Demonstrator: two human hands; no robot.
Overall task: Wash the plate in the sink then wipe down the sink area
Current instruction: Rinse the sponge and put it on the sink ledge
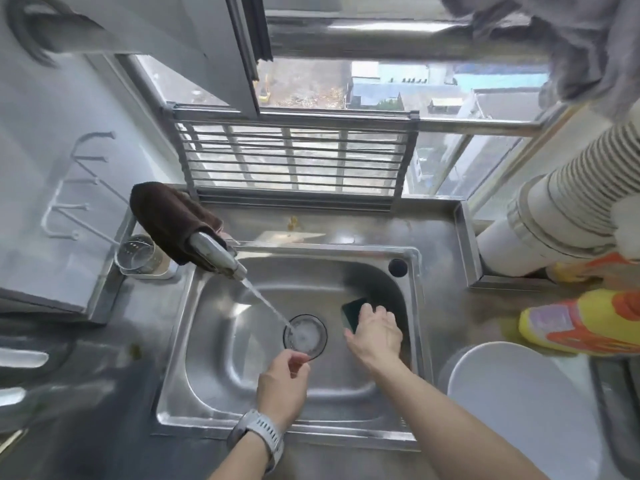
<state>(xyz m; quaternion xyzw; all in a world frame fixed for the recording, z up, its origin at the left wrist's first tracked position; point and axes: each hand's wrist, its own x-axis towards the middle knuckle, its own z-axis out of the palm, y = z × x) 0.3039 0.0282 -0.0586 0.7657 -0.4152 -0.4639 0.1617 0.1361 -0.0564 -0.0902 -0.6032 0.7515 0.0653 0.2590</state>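
Stainless surface point(346, 230) under a window, tap point(216, 252) running straight onto the drain point(305, 336) of the sink point(214, 323). White plate point(512, 403) sits on the right, outside the basin, so I'd guess it's either washed already or not started, can't tell which. Right hand point(375, 336) has its grip curled around a dark sponge point(351, 315) down in the basin. Left hand point(282, 379) hovers by the drain, fingers loosely pinched together on nothing I can see. Wiping looks barely started; brown cloth point(169, 216) hangs untouched over the tap.

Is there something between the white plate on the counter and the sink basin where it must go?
Nothing visible blocks it. The plate lies right of the sink; only the right hand, on a dark sponge, occupies the basin's right side.
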